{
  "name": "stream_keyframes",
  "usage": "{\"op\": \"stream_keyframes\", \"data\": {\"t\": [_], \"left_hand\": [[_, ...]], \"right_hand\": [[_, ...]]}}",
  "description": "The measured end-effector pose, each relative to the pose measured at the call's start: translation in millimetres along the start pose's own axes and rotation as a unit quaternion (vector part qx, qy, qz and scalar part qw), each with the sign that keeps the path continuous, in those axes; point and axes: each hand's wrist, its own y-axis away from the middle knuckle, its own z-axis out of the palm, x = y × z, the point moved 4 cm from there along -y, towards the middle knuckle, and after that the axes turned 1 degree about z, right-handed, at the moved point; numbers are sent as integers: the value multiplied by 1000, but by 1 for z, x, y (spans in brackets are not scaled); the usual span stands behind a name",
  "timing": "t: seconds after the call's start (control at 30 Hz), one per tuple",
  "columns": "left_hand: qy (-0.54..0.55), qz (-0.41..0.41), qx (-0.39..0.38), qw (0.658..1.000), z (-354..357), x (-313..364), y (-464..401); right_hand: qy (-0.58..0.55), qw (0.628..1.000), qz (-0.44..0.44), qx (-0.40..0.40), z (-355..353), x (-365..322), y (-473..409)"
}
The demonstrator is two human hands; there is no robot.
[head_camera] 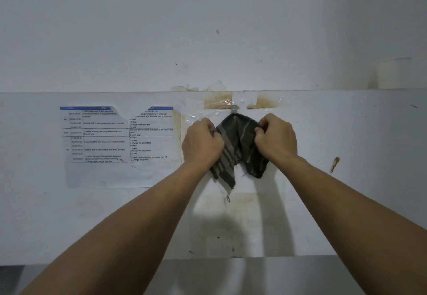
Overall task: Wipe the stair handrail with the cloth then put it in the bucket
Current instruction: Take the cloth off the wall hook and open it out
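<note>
Cloth (238,147) on hook (233,109), right of paper sheet (120,137)

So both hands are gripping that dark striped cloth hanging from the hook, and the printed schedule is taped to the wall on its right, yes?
Not quite. The head view shows the schedule left of the cloth, not right. The rest holds: left hand and right hand grip the cloth under the hook.

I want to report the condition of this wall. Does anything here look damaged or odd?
Yes. Brown stains and wrinkled clear tape surround the small hook where both hands hold the striped cloth. The printed schedule sheet has a piece cut out of its top edge. A rusty streak marks the wall to the right.
</note>
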Motion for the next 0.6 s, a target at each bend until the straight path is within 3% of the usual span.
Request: {"op": "stream_keyframes", "data": {"t": [0.1, 0.3, 0.47, 0.6], "left_hand": [[59, -23, -15, 998, -20, -3, -5], [90, -38, -24, 995, -80, -22, -6], [89, -92, -28, 991, -143, -64, 18], [49, -144, -53, 987, -204, -109, 49]], "right_hand": [[-35, 999, 10, -17, -10, -2, -8], [-123, 983, -58, -120, -16, -28, -7], [-200, 952, -102, -210, 18, -75, 20], [-278, 909, -83, -299, 58, -126, 61]]}}
